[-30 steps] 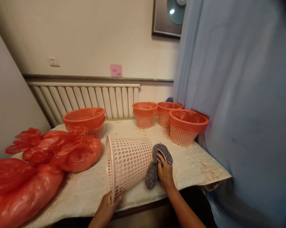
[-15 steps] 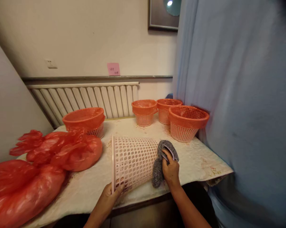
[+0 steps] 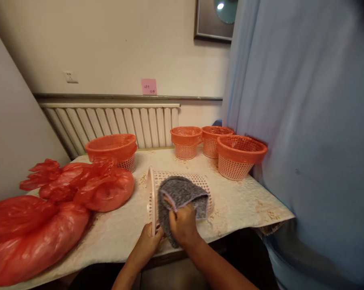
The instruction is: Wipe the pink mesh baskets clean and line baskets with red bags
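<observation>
A pale pink plastic basket [image 3: 150, 193] with a lattice wall lies on its side at the front of the table, rim toward the left. My left hand [image 3: 151, 238] grips its rim at the lower edge, fingers closed around it. In my right hand [image 3: 185, 225] is a bunched grey cloth [image 3: 182, 189] with a light purple edge, pressed over the basket's side wall. The cloth hides much of the wall and some of my right fingers.
Red plastic bags [image 3: 40, 237], filled and knotted, lie on the left of the table [image 3: 242, 205]. A basket with a red liner [image 3: 112, 147] stands behind them. Three more lined baskets [image 3: 236, 165] stand at the back right, beside a blue curtain [image 3: 305, 121].
My right hand has moved the cloth left, from the basket's base end to the middle of its wall near the rim. The basket has turned slightly, and the view has shifted a little.
</observation>
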Tool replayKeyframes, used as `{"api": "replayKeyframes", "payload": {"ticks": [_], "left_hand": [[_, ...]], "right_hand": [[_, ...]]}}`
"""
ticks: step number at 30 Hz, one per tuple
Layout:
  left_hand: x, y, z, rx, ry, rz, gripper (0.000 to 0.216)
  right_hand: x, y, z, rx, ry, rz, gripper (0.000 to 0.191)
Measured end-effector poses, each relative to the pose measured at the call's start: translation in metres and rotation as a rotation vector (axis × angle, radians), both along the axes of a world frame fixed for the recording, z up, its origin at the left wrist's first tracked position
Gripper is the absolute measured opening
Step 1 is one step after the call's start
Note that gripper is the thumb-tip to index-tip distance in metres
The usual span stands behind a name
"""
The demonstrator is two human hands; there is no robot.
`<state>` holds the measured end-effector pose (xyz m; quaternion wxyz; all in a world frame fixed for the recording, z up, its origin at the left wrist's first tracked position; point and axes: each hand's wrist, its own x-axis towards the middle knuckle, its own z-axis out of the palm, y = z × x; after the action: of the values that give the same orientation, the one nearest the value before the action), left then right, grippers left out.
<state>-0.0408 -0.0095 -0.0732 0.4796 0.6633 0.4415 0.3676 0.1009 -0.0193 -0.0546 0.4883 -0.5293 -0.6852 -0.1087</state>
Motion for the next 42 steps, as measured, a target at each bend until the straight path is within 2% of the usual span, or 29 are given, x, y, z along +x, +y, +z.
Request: {"api": "replayKeyframes", "payload": {"ticks": [4, 9, 13, 16, 20, 25, 29, 31, 34, 38, 40, 42], "left_hand": [[-0.005, 0.001, -0.007, 0.013, 0.001, 0.084, 0.018], [-0.007, 0.006, -0.019, -0.013, -0.053, 0.161, 0.018], [-0.008, 0.007, -0.018, -0.022, -0.143, 0.113, 0.030], [-0.010, 0.006, -0.013, -0.063, -0.188, 0.074, 0.040], [-0.012, 0.007, -0.012, -0.072, -0.161, 0.072, 0.042], [-0.015, 0.014, -0.029, -0.051, -0.090, 0.098, 0.040], [-0.018, 0.015, -0.039, -0.014, -0.034, 0.055, 0.037], [-0.018, 0.014, -0.037, 0.001, -0.026, 0.019, 0.035], [-0.015, 0.012, -0.028, 0.017, -0.032, -0.030, 0.033], [-0.009, 0.009, -0.018, 0.049, -0.046, -0.057, 0.033], [-0.008, 0.006, -0.017, 0.047, -0.035, -0.034, 0.029], [-0.009, 0.002, -0.017, 0.019, -0.015, 0.005, 0.023]], "right_hand": [[-0.024, 0.000, 0.002, 0.016, -0.094, 0.076, 0.026], [-0.010, 0.010, 0.015, -0.007, -0.138, 0.109, 0.043], [0.006, 0.021, 0.017, -0.080, -0.142, 0.107, 0.048], [0.023, 0.033, 0.012, -0.136, -0.120, 0.029, 0.048], [0.057, 0.046, 0.001, -0.198, -0.091, -0.130, 0.050], [0.099, 0.047, -0.009, -0.288, -0.052, -0.302, 0.048], [0.114, 0.041, -0.014, -0.305, 0.055, -0.420, 0.048], [0.110, 0.037, -0.014, -0.274, 0.102, -0.446, 0.048], [0.087, 0.029, -0.010, -0.216, 0.112, -0.419, 0.049], [0.033, 0.012, -0.003, -0.144, 0.016, -0.198, 0.051], [0.004, 0.004, -0.004, -0.086, -0.027, -0.060, 0.044], [-0.017, -0.001, -0.006, -0.030, -0.073, 0.012, 0.033]]}}
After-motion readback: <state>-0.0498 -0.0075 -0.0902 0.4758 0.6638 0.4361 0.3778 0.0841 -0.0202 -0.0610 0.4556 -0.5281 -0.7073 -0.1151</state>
